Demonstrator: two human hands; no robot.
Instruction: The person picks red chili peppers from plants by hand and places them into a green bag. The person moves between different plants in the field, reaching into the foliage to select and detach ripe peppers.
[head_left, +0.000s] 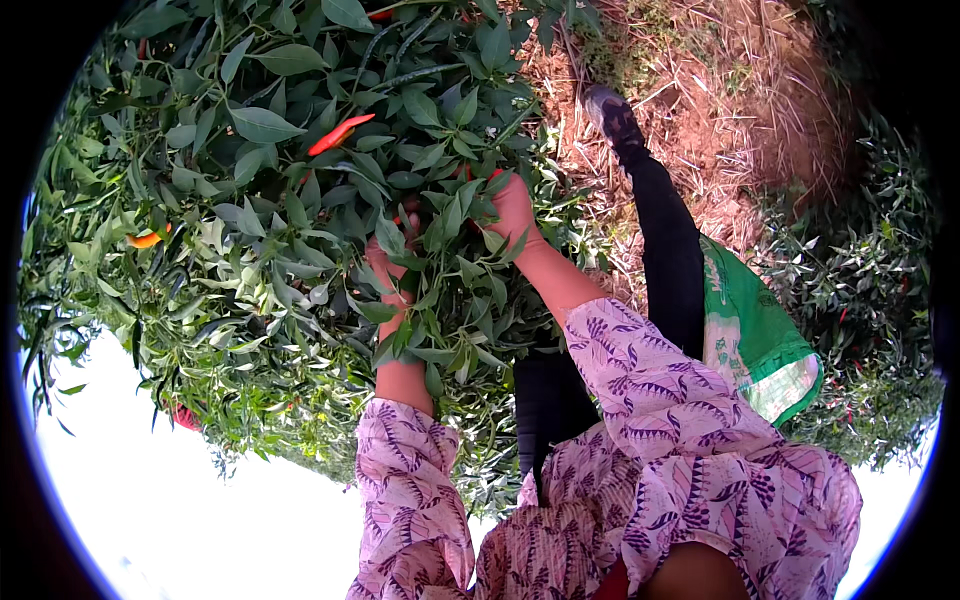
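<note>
My left hand (390, 262) reaches up into a leafy chili pepper plant (262, 124), and leaves cover much of its palm and fingers. A small red bit shows beside its fingertips. To its right, my right hand (512, 206) is in the same foliage with curled fingers, their tips hidden behind leaves. Against its upper edge shows a piece of red chili (495, 174); whether the fingers grip it is unclear. A bright red chili (339, 135) lies among the leaves above and left of both hands. Farther left is an orange chili (148, 238).
Long dark green chilies (424, 75) hang near the top. Reddish soil with dry straw (697, 142) runs along the right, where my shoe (611, 112) stands. A green and white printed bag (757, 330) hangs beside my leg. More pepper plants (847, 292) grow at far right.
</note>
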